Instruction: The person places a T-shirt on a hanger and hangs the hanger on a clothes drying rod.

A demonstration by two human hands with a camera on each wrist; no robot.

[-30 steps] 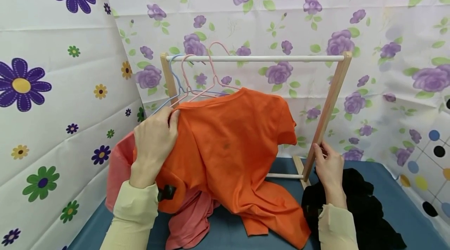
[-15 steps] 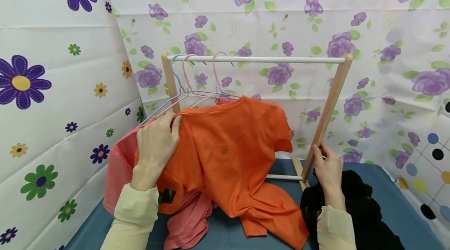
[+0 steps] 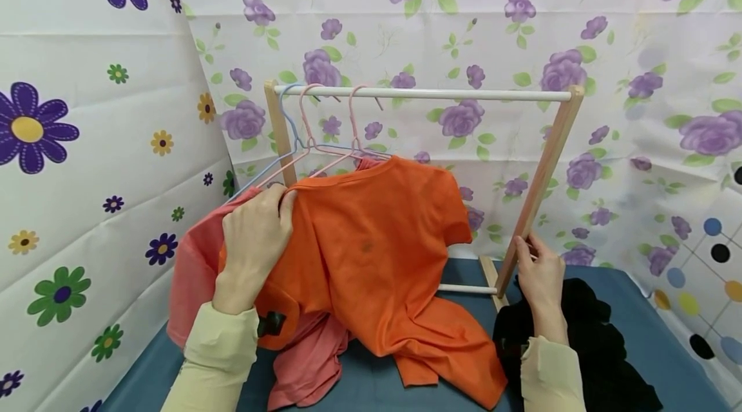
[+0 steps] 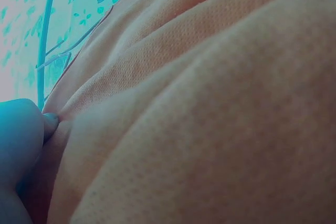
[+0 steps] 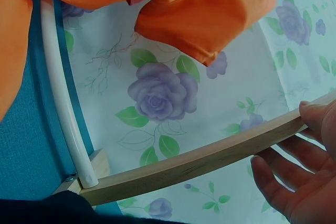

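Observation:
An orange T-shirt [image 3: 377, 238] hangs on a pink hanger [image 3: 354, 119], whose hook lies over the white rod [image 3: 429, 94] of a small clothes rack. My left hand [image 3: 257, 238] pinches the shirt's left shoulder between thumb and fingers; in the left wrist view the thumb [image 4: 50, 124] presses into the cloth. My right hand [image 3: 542, 270] grips the rack's right wooden post [image 3: 536, 187] low down. In the right wrist view, thumb and fingers [image 5: 273, 182] lie on either side of that post.
Farther left on the rod hang a blue hanger [image 3: 285, 116] and another pink hanger [image 3: 304, 116]. Behind the orange shirt hangs a salmon-pink garment [image 3: 194, 270]. A black garment [image 3: 597, 341] lies crumpled on the blue surface [image 3: 666, 341] at right.
The front pink hanger has come down, its hook moving from above the rod onto it. The orange shirt sank slightly with it. My right hand stays on the post.

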